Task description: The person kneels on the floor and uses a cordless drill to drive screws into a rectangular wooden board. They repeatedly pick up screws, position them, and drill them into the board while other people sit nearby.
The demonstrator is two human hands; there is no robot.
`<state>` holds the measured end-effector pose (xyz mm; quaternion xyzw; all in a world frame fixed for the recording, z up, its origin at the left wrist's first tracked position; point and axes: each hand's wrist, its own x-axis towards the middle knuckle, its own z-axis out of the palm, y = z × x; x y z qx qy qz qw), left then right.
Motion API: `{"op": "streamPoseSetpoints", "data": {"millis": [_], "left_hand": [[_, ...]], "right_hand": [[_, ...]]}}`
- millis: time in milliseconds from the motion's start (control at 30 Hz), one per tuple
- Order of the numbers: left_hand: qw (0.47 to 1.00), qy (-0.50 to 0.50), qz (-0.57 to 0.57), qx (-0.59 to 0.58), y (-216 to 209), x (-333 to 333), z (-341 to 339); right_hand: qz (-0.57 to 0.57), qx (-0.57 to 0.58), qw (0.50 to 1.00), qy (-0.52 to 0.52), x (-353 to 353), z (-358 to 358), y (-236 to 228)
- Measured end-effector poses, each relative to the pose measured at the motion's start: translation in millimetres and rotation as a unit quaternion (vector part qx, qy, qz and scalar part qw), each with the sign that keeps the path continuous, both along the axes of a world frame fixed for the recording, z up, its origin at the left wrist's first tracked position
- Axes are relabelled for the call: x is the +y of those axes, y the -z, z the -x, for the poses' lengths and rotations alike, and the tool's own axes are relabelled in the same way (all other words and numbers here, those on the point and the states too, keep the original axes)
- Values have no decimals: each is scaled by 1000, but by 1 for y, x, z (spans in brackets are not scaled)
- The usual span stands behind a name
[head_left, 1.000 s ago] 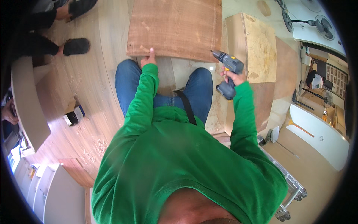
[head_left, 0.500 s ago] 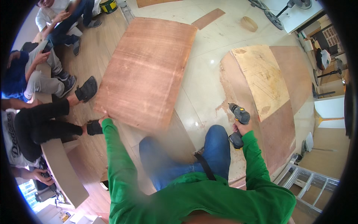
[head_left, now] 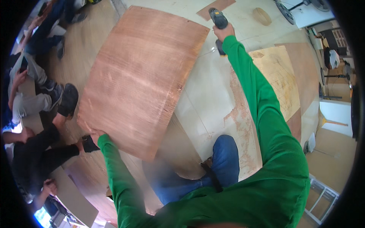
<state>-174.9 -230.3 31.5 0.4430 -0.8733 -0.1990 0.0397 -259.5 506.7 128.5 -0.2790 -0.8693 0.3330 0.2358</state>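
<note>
A large reddish-brown plywood panel (head_left: pixel 140 76) fills the left middle of the view, tilted and slightly bowed. At its lower left corner my left hand (head_left: pixel 96 134) grips the edge, the fingers partly hidden by the panel. My right hand (head_left: pixel 225 32), on an outstretched arm, is closed round the handle of a black and grey cordless drill (head_left: pixel 217 18). The drill is beyond the panel's far right corner, apart from it, with its chuck pointing away from me. Its battery base shows below my hand.
A pale stained board (head_left: pixel 279 81) lies on brown sheets to the right. A narrow wood strip (head_left: pixel 216 8) and a tan ring-shaped roll (head_left: pixel 261 16) lie at the far side. Several people sit along the left, one foot (head_left: pixel 68 100) close to the panel. A ladder (head_left: pixel 321 199) is lower right.
My right hand has carried the drill forward and left, from beside my knee to beyond the panel's far corner. The panel and my left hand appear slightly left and nearer.
</note>
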Motion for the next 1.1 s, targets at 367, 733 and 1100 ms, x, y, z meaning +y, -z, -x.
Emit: {"op": "streamPoseSetpoints", "data": {"millis": [367, 733, 1100], "left_hand": [[996, 82, 41, -4, 1, -46, 61], [925, 201, 318, 54, 32, 53, 101], [726, 84, -679, 65, -20, 263, -217]], "right_hand": [[9, -125, 991, -37, 9, -75, 69], [130, -152, 977, 75, 19, -295, 105], [90, -192, 970, 118, -30, -387, 97]]}}
